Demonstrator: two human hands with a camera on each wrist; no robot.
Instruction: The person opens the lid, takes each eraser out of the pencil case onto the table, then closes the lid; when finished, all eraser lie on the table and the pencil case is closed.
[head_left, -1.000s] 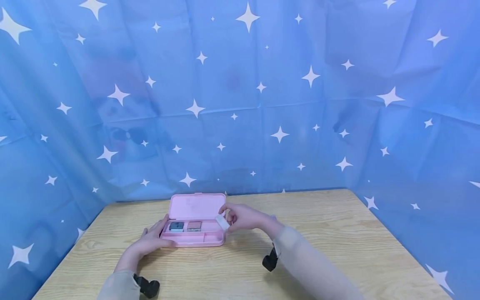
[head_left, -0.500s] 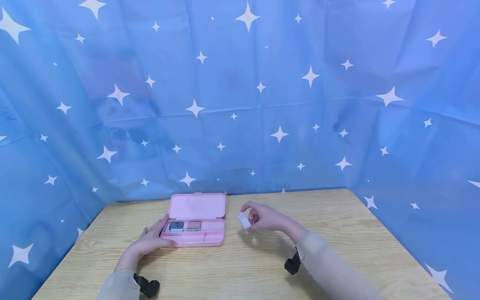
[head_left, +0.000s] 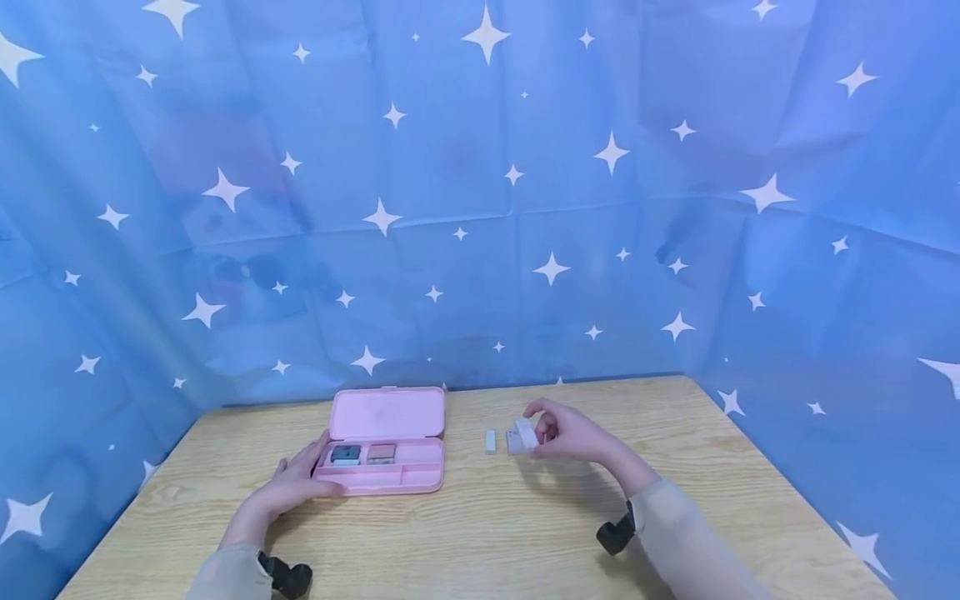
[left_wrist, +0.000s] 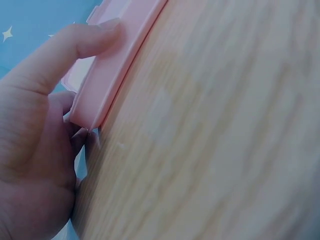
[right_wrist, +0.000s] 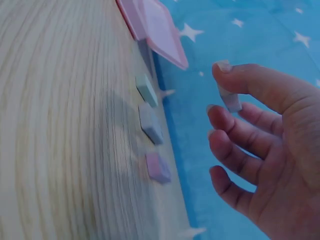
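Observation:
A pink pencil case (head_left: pixel 378 479) stands open, its lid tilted back; a dark block (head_left: pixel 346 453) and a pink-topped block (head_left: pixel 382 453) lie in its rear compartment. My left hand (head_left: pixel 292 483) holds the case's left end, thumb on the front wall (left_wrist: pixel 112 65), fingers at the side. Right of the case, my right hand (head_left: pixel 566 432) pinches a small white block (head_left: pixel 527 433), perhaps an eraser, between thumb and index finger. Below it on the table are a mint block (right_wrist: pixel 146 90), a greyish block (right_wrist: pixel 150 123) and a pink-purple block (right_wrist: pixel 158 168), the last hidden in the head view.
The wooden table (head_left: pixel 450 542) ends at a blue curtain (head_left: pixel 480 317) with white stars, behind and at both sides. Black wrist devices sit at both sleeves; the right one (head_left: pixel 617 533) hangs low over the table.
My right hand has carried the white block from the case's right edge out to the right. The mint and greyish blocks now show in the head view. My left hand stays on the case.

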